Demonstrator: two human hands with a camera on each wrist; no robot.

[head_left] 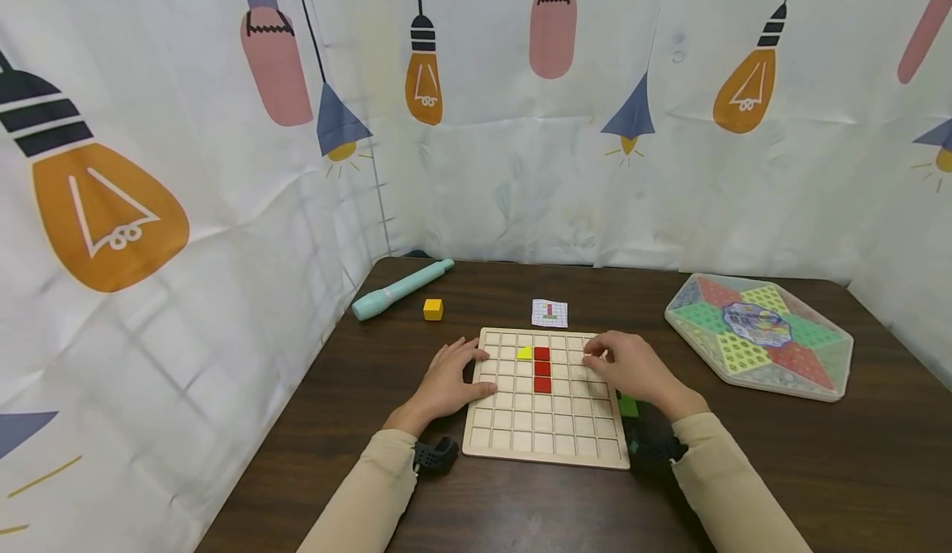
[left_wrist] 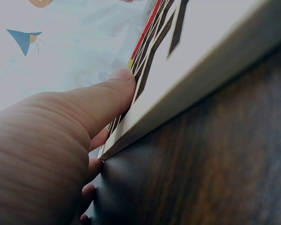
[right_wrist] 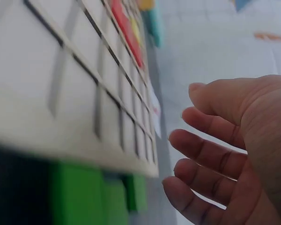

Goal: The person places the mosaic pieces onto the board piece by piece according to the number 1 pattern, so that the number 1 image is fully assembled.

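Note:
A pale wooden grid board [head_left: 522,441] lies on the dark table. Three red square tiles [head_left: 543,369] form a column in its upper middle, and a small yellow piece [head_left: 524,353] sits just left of the top one. My left hand [head_left: 445,378] steadies the board's left edge; in the left wrist view its thumb [left_wrist: 107,96] rests on the top face, fingers beside the edge. My right hand [head_left: 632,363] hovers over the upper right edge. Its fingers [right_wrist: 201,145] are loosely bent with nothing between them. Green blocks [right_wrist: 79,194] lie by the board's right edge, partly hidden by that hand.
Beyond the board lies a small printed card [head_left: 549,313] with a coloured grid pattern. A yellow cube [head_left: 433,310] and a light teal cylinder [head_left: 402,290] are at the back left. On the right sits a hexagonal game box [head_left: 759,336]. Patterned curtains [head_left: 506,189] surround the table.

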